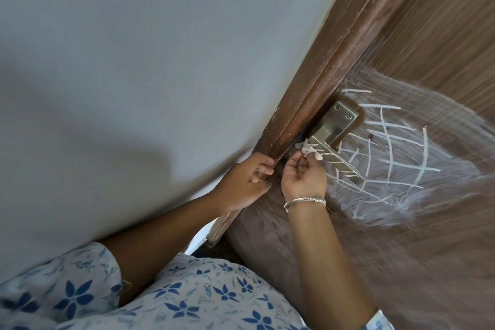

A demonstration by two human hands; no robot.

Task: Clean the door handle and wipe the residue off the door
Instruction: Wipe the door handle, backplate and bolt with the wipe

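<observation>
A metal lever door handle (338, 158) on a screwed backplate (340, 120) sits at the left edge of a brown wooden door (428, 249). White chalk-like lines and smeared residue (396, 158) cover the door around and right of the handle, and white streaks cross the lever. My right hand (304, 175) pinches a small crumpled white tissue (389, 151) against the inner end of the lever. My left hand (247, 183) grips the edge of the brown door frame (321, 83) just left of the handle, fingers curled round it.
A pale grey wall (134, 61) fills the left of the view, next to the frame. A silver bangle (305, 200) circles my right wrist. Blue-flowered white clothing (174, 300) fills the bottom edge. A bit of dark floor shows below the frame.
</observation>
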